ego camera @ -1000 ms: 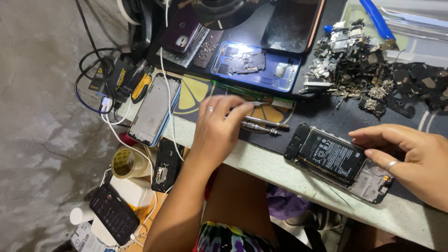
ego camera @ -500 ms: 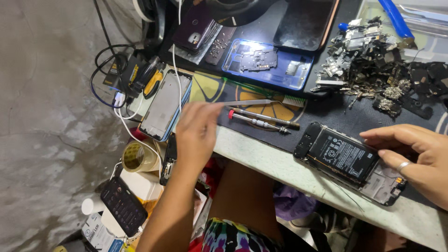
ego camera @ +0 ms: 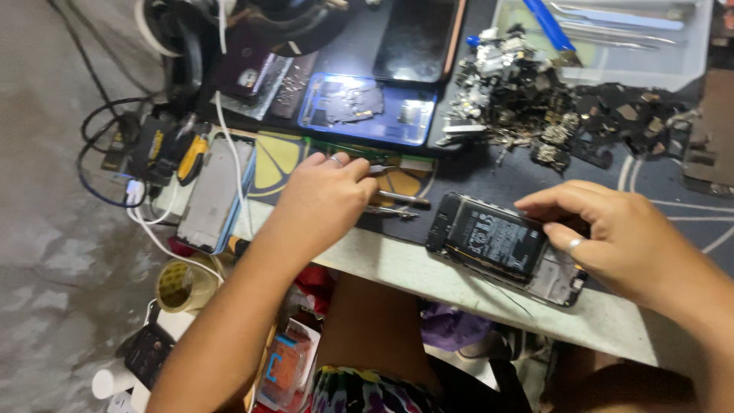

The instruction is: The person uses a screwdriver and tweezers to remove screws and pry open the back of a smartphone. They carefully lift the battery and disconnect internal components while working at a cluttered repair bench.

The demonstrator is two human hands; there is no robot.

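Observation:
My left hand [ego camera: 321, 203] reaches over the front edge of the dark work mat, its fingers curled over the end of a thin metal tool [ego camera: 382, 169] whose tip sticks out past them. Two more slim metal tools [ego camera: 397, 200] lie just beyond that hand. My right hand [ego camera: 612, 241], with a ring on one finger, rests on an opened phone [ego camera: 489, 241] with its black battery exposed. The fingers press on the phone's right end, near the table's front edge.
A blue phone frame [ego camera: 367, 111] and a dark phone [ego camera: 417, 38] lie at the back. A heap of small phone parts [ego camera: 535, 107] spreads to the right, in front of a clear tray [ego camera: 612, 46] of tools. Cables, a silver phone [ego camera: 210, 195] and a tape roll [ego camera: 180, 287] sit left.
My left hand had drawn back left off the tools and has now returned onto them. The view has shifted closer. My right hand stays on the opened phone.

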